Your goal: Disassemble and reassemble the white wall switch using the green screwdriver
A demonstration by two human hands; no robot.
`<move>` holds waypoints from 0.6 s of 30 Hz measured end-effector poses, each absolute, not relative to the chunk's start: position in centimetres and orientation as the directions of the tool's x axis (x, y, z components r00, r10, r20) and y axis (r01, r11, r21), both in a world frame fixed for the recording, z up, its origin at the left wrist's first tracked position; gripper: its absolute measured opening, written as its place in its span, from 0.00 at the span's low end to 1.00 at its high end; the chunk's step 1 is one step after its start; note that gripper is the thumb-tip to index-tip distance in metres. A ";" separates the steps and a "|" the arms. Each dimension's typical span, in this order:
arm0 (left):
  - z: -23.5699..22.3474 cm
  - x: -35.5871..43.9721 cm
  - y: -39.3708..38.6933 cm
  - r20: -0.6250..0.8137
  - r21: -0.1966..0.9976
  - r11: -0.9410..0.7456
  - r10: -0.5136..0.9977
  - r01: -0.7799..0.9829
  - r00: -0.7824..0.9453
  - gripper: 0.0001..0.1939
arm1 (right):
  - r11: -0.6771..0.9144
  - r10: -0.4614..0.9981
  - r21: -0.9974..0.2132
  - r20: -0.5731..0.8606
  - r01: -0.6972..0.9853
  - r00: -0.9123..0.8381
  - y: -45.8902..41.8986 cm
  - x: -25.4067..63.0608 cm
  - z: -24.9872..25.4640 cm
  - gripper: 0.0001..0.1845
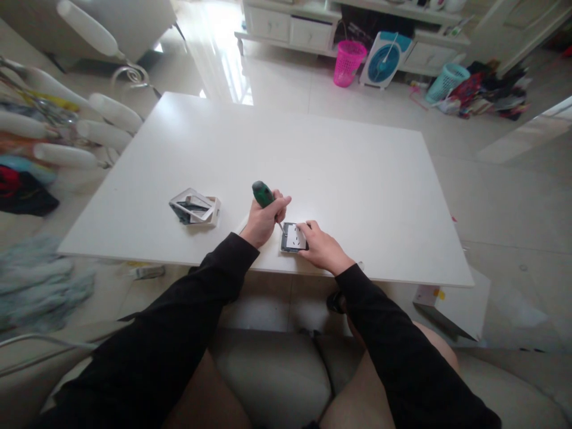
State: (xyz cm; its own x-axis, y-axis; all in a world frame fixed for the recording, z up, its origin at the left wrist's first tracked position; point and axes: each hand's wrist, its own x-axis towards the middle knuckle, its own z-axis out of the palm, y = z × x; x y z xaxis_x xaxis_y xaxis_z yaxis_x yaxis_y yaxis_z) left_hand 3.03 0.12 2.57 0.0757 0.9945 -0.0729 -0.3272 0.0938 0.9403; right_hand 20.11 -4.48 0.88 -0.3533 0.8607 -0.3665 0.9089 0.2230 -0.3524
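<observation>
A screwdriver with a green and black handle is wrapped in the fingers of my left hand. Its shaft slants down to the right, and the tip meets the left side of a wall socket. This socket has a white slotted face in a dark frame and lies on the white table near its front edge. My right hand grips the socket from the right, thumb and fingers at its edge. Whether the tip sits in a screw is too small to tell.
To the left on the white table stands a small pile of socket frames and covers. Beyond the table are a pink basket, a blue and white fan and a teal basket. White padded chair parts border the left edge.
</observation>
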 end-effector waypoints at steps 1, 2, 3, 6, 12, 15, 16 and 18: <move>2.4 3.2 0.1 -0.066 0.943 0.088 0.995 -0.322 0.079 0.24 | 0.222 0.862 -0.354 -0.365 0.909 -0.353 -4.5 20.1 0.9 0.33; 2.2 3.2 0.1 -0.061 0.945 0.084 0.995 -0.318 0.081 0.23 | 0.222 0.862 -0.354 -0.364 0.909 -0.352 -4.5 20.1 0.8 0.34; 2.1 3.3 0.2 -0.056 0.945 0.079 0.995 -0.317 0.083 0.23 | 0.222 0.862 -0.354 -0.364 0.908 -0.353 -4.5 20.1 0.8 0.34; 2.0 3.3 0.2 -0.037 0.941 0.065 0.995 -0.333 0.091 0.22 | 0.226 0.861 -0.354 -0.363 0.908 -0.356 -4.5 20.2 0.7 0.34; 2.3 3.3 0.1 -0.078 0.951 0.108 0.990 -0.289 0.114 0.24 | 0.223 0.859 -0.351 -0.370 0.910 -0.353 -4.4 20.1 0.6 0.33; 2.4 3.4 0.0 -0.085 0.949 0.121 0.987 -0.292 0.133 0.25 | 0.226 0.861 -0.352 -0.365 0.909 -0.355 -4.4 20.1 0.6 0.33; 2.4 3.4 0.0 -0.081 0.945 0.121 0.987 -0.303 0.140 0.25 | 0.226 0.862 -0.352 -0.363 0.908 -0.355 -4.4 20.1 0.6 0.33; 2.4 3.4 0.0 -0.065 0.937 0.112 0.986 -0.332 0.152 0.25 | 0.225 0.863 -0.352 -0.360 0.908 -0.354 -4.5 20.1 0.6 0.34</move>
